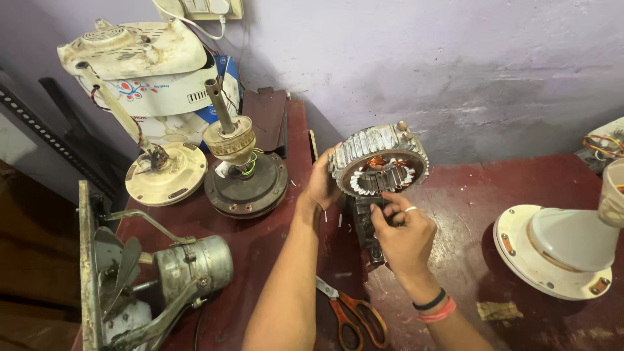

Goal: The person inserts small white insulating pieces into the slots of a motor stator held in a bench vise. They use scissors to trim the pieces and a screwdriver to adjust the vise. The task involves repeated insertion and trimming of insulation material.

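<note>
Motor stator (380,161) in both hands

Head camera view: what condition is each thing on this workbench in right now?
Motor stator: upright on edge, copper windings exposed.
Left hand: gripping the stator's rim.
Right hand: fingers at its lower edge.
Scissors: lying flat, blades closed.
Exhaust fan: tipped on its side.
</note>
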